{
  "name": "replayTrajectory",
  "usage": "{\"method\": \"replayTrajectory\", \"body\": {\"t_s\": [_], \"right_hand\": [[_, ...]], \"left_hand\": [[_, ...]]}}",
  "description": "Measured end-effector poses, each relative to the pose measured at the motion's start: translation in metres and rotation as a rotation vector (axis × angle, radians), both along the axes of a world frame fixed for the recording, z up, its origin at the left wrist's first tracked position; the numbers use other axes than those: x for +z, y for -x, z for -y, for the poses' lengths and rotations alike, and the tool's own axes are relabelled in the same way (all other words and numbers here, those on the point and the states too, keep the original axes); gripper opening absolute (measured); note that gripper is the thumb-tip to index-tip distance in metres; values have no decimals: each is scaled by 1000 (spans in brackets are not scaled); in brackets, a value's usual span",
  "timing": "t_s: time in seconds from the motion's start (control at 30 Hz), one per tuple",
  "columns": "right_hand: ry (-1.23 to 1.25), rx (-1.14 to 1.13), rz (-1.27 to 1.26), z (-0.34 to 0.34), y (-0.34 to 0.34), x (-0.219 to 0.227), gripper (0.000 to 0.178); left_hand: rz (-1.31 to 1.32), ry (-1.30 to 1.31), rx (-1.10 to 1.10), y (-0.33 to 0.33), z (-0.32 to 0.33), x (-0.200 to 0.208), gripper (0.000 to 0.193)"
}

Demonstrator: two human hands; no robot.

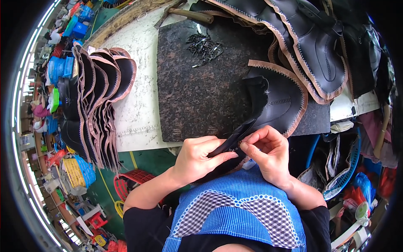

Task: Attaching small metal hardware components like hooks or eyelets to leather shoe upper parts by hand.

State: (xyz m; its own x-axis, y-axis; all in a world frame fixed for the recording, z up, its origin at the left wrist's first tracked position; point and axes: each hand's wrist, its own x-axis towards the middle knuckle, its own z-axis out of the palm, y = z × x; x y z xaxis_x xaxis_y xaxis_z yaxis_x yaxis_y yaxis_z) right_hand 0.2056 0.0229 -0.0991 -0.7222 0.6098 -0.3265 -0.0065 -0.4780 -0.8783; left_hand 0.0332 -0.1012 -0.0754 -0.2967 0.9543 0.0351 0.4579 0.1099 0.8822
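A black leather shoe upper (282,92) with a tan zigzag-stitched edge lies partly on the dark stone slab (197,101) and hangs over its near edge. My left hand (198,160) is closed round the folded dark strip of this upper, thumb on top. Close beside it, my right hand (268,156) pinches thumb and forefinger together at the strip's edge. Whatever those fingertips hold is too small to make out. Farther back on the slab lies a small heap of shiny black metal pieces (204,49), perhaps buckles or hooks.
Stacked uppers (98,92) stand at the left on the white table (140,105). More uppers (308,46) overlap at the back right. A hammer (191,15) lies behind the slab. A blue basket (357,157) holds pieces at the right; a red basket (138,176) stands below left.
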Motion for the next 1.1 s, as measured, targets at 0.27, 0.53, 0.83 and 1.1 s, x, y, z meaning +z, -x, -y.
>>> {"method": "replayTrajectory", "body": {"t_s": [0.27,0.53,0.83,1.1], "right_hand": [[16,102,96,-8,-2,-2,15],[2,177,130,-7,-4,0,15],[144,22,83,9,-3,-5,12],[130,231,163,-13,-2,5,12]], "left_hand": [[-3,-11,-2,-3,4,-5,19],[19,-8,27,-7,2,-8,15],[34,-86,67,-16,0,-13,14],[-61,-36,-32,-10,1,-9,11]]}}
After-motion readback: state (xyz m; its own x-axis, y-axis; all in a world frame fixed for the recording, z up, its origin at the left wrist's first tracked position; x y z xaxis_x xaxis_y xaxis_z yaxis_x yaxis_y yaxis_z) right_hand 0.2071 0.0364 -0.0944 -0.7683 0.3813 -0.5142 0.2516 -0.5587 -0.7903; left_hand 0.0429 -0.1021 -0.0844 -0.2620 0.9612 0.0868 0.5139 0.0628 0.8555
